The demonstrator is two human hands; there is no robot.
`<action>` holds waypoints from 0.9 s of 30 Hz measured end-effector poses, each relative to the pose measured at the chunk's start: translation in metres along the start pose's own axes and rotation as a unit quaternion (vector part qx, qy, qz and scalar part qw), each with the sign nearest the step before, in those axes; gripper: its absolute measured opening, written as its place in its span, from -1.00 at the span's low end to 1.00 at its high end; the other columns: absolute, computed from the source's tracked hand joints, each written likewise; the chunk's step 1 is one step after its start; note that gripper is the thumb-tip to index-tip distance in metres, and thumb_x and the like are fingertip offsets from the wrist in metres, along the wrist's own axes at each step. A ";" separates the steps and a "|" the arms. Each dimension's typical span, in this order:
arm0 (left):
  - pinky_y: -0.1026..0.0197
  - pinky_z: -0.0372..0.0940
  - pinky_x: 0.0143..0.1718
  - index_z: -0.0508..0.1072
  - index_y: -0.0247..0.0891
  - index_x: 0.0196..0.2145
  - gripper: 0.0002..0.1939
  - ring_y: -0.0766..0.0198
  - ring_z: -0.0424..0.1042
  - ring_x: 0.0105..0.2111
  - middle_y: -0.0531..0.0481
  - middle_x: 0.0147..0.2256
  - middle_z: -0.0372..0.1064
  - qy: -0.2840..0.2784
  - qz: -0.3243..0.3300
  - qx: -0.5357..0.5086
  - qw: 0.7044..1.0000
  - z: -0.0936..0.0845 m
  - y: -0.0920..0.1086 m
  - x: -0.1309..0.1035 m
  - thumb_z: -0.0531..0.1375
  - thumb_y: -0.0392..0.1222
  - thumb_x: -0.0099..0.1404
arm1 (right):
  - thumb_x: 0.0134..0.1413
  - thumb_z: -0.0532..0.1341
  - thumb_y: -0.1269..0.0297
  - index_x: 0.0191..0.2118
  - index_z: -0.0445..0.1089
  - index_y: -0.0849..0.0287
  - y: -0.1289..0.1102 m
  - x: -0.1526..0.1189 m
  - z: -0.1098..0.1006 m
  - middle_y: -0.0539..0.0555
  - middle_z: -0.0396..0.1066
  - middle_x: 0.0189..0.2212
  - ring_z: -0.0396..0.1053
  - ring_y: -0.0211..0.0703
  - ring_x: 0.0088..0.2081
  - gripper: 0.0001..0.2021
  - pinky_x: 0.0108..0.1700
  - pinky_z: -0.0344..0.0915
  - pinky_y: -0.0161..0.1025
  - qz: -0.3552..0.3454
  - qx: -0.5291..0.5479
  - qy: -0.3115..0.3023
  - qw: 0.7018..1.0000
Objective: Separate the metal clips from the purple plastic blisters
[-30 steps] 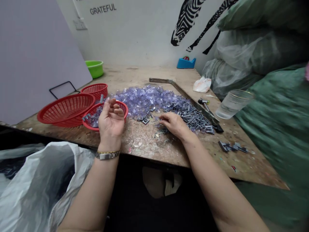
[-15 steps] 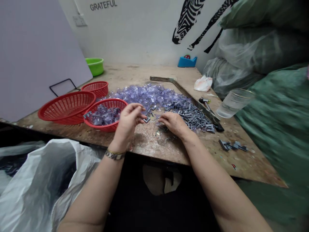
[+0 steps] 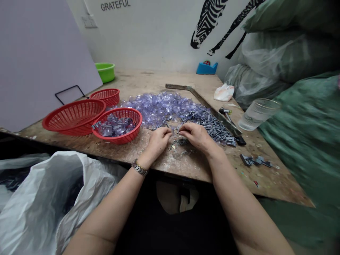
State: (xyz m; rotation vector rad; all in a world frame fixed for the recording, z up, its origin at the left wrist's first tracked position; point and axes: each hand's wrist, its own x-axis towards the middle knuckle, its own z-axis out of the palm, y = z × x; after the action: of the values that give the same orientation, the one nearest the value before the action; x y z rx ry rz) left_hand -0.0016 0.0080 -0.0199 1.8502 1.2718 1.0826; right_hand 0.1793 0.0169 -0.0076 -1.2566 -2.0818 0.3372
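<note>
Over the front middle of the table, my left hand point(image 3: 160, 139) has its fingers pressed together on something too small to make out. My right hand point(image 3: 195, 134) faces it a short distance away, thumb and fingers pinched, and what they hold is hidden. Behind both hands lies a heap of clear purplish plastic pieces point(image 3: 162, 104). Small dark grey parts point(image 3: 216, 127) are piled just right of my right hand. A red basket point(image 3: 120, 141) left of my left hand contains clear pieces with grey parts.
Two more red baskets point(image 3: 73, 117) stand at the left, near a green bowl point(image 3: 106, 73). A bent metal bar point(image 3: 204, 102) borders the heap. A glass point(image 3: 257, 114) and grey blocks point(image 3: 256, 160) are on the right. A white bag point(image 3: 42, 198) hangs below the left edge.
My left hand has moved right, away from the red basket and close to my right hand. The grey part that showed at its fingertips is no longer clearly visible.
</note>
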 end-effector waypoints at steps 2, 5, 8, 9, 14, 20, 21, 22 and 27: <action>0.32 0.22 -0.51 0.38 -0.27 -0.43 -0.89 0.37 0.29 -0.60 0.11 -0.58 0.29 0.009 -0.052 -0.059 0.997 -0.001 -0.002 -0.002 0.10 -0.24 0.21 | 0.03 0.23 0.39 -0.40 0.48 0.13 0.004 -0.005 -0.003 0.03 0.48 -0.41 0.38 -0.16 -0.34 -0.93 -0.24 0.24 -0.24 -0.006 -0.034 -0.015 0.999; 0.35 0.18 -0.61 0.35 -0.27 -0.45 -0.89 0.39 0.29 -0.63 0.12 -0.57 0.27 0.034 -0.087 -0.112 0.989 -0.002 -0.003 -0.004 0.11 -0.21 0.18 | 0.00 0.29 0.36 -0.34 0.51 0.12 0.008 -0.013 -0.004 0.09 0.49 -0.33 0.40 -0.08 -0.25 -0.93 -0.16 0.27 -0.19 -0.015 -0.082 -0.040 0.996; 0.37 0.19 -0.61 0.34 -0.27 -0.47 -0.89 0.41 0.30 -0.63 0.13 -0.59 0.26 0.047 -0.081 -0.121 0.988 -0.003 -0.003 -0.004 0.11 -0.20 0.17 | -0.04 0.34 0.32 -0.31 0.51 0.11 0.008 -0.019 -0.001 0.12 0.48 -0.28 0.38 -0.02 -0.18 -0.89 -0.11 0.26 -0.14 -0.015 -0.134 -0.059 0.989; 0.37 0.18 -0.60 0.34 -0.27 -0.47 -0.89 0.41 0.29 -0.64 0.14 -0.60 0.25 0.047 -0.078 -0.118 0.989 -0.003 -0.003 -0.003 0.11 -0.20 0.16 | -0.05 0.35 0.31 -0.31 0.50 0.11 0.007 -0.020 0.001 0.13 0.48 -0.27 0.37 -0.01 -0.18 -0.88 -0.11 0.25 -0.13 -0.012 -0.150 -0.065 0.987; 0.36 0.17 -0.60 0.35 -0.27 -0.45 -0.90 0.42 0.26 -0.68 0.15 -0.64 0.25 0.038 -0.075 -0.121 0.989 -0.001 -0.005 -0.004 0.11 -0.21 0.17 | -0.07 0.33 0.39 -0.35 0.42 0.12 0.003 -0.022 0.006 0.07 0.45 -0.35 0.34 -0.07 -0.25 -0.88 -0.20 0.20 -0.20 0.003 -0.153 -0.038 0.988; 0.37 0.14 -0.61 0.35 -0.27 -0.47 -0.89 0.43 0.24 -0.69 0.17 -0.66 0.22 0.023 -0.062 -0.119 0.991 -0.001 -0.006 -0.006 0.11 -0.21 0.16 | 0.05 0.22 0.36 -0.38 0.34 0.11 -0.008 -0.029 0.005 0.00 0.41 -0.48 0.31 -0.16 -0.43 -0.97 -0.35 0.12 -0.26 0.037 -0.116 0.012 0.992; 0.37 0.14 -0.61 0.35 -0.27 -0.47 -0.89 0.43 0.24 -0.69 0.17 -0.65 0.22 0.021 -0.060 -0.123 0.990 -0.001 -0.006 -0.006 0.11 -0.21 0.16 | 0.07 0.20 0.33 -0.37 0.35 0.10 -0.009 -0.030 0.005 0.00 0.41 -0.49 0.31 -0.16 -0.45 -0.98 -0.35 0.12 -0.26 0.046 -0.107 0.030 0.993; 0.37 0.14 -0.62 0.35 -0.27 -0.47 -0.89 0.43 0.24 -0.69 0.17 -0.65 0.22 0.020 -0.059 -0.127 0.990 -0.001 -0.006 -0.006 0.11 -0.21 0.16 | 0.08 0.19 0.31 -0.35 0.35 0.10 -0.011 -0.031 0.005 -0.01 0.41 -0.49 0.31 -0.16 -0.46 -0.98 -0.35 0.13 -0.26 0.053 -0.097 0.046 0.993; 0.37 0.15 -0.61 0.34 -0.28 -0.46 -0.88 0.43 0.25 -0.67 0.16 -0.62 0.24 0.008 -0.056 -0.141 0.988 -0.001 -0.007 -0.008 0.11 -0.19 0.17 | 0.04 0.14 0.33 -0.32 0.37 0.09 -0.012 -0.036 0.012 0.04 0.47 -0.41 0.39 -0.10 -0.36 -0.92 -0.27 0.21 -0.22 0.064 -0.049 0.100 0.992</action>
State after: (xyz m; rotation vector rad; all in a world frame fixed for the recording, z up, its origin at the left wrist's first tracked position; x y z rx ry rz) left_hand -0.0072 0.0025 -0.0280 1.5456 1.1508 1.1530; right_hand 0.1747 -0.0184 -0.0249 -1.4248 -1.8733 0.1589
